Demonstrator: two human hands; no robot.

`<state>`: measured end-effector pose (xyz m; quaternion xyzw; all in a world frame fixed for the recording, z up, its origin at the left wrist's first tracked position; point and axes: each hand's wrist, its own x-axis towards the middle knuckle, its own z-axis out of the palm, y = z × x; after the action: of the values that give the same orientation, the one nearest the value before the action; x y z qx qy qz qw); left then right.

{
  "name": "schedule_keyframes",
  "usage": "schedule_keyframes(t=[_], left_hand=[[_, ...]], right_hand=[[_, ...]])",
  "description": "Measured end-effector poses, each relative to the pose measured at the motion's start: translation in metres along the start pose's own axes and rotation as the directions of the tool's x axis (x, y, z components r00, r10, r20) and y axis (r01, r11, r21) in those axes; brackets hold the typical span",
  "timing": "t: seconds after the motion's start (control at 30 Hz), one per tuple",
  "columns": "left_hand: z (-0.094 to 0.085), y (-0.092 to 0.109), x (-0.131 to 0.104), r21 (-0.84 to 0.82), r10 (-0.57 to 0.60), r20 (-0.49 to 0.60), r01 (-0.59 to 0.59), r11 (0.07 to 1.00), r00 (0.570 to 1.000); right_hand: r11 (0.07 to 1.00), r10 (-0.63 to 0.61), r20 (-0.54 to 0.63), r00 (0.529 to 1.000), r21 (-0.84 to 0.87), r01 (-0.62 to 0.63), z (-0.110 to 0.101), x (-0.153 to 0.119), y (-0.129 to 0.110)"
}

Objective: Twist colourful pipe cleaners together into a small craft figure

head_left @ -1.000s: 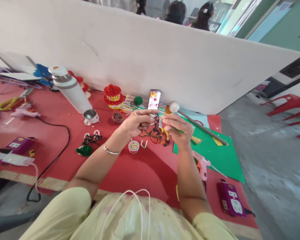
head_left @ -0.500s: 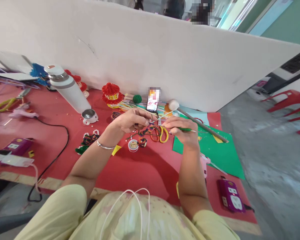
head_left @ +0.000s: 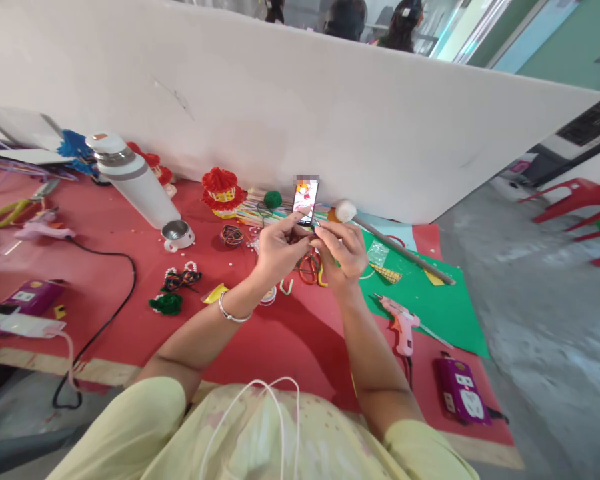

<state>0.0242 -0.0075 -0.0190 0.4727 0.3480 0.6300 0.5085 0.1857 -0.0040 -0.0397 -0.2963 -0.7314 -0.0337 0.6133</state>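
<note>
a beaded yarn bundle [head_left: 181,277] is set within reach, at eight o'clock from the hands. between the left hand [head_left: 279,253] and right hand [head_left: 346,252], bent fingertips are drawn together, perhaps for fine control, whatever they pinch being hidden; a phone [head_left: 307,195] is propped at twelve, apparently for viewing, and a glue gun [head_left: 405,328] is laid at four, handle nearest.

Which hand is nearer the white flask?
Left. The left hand is to the right of the white flask and closer to the person's body; the right hand is further right, beyond the left.
</note>
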Motion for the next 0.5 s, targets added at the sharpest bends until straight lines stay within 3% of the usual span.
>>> schedule_keyframes(t=[0.03,0.1,0.17,0.23,0.33,0.4,0.5], left_hand=[[0.000,0.001,0.000,-0.089,-0.088,0.055,0.093,0.992,0.995],[-0.003,0.007,0.003,-0.209,-0.262,0.208,0.305,0.929,0.942],[-0.010,0.013,0.007,-0.220,-0.341,0.311,0.416,0.883,0.887],[-0.018,0.020,0.011,-0.179,-0.346,0.335,0.420,0.890,0.876],[-0.029,0.027,0.014,-0.059,-0.316,0.350,0.358,0.932,0.882],[-0.033,0.030,0.014,0.032,-0.286,0.369,0.295,0.955,0.884],[-0.035,0.031,0.014,0.156,-0.243,0.380,0.198,0.968,0.893]], right_hand=[[1.000,-0.003,-0.042,0.999,0.001,0.003,0.002,-0.002,-0.001],[0.993,0.046,-0.096,0.994,0.110,-0.036,0.005,-0.002,-0.001],[0.936,0.169,-0.055,0.984,0.321,-0.143,0.003,0.000,0.000],[0.807,0.298,0.080,0.951,0.510,-0.296,-0.003,0.003,0.005],[0.622,0.397,0.310,0.864,0.600,-0.502,-0.013,0.004,0.014],[0.576,0.413,0.399,0.819,0.582,-0.574,-0.020,0.004,0.018],[0.585,0.375,0.467,0.801,0.550,-0.595,-0.029,0.006,0.021]])
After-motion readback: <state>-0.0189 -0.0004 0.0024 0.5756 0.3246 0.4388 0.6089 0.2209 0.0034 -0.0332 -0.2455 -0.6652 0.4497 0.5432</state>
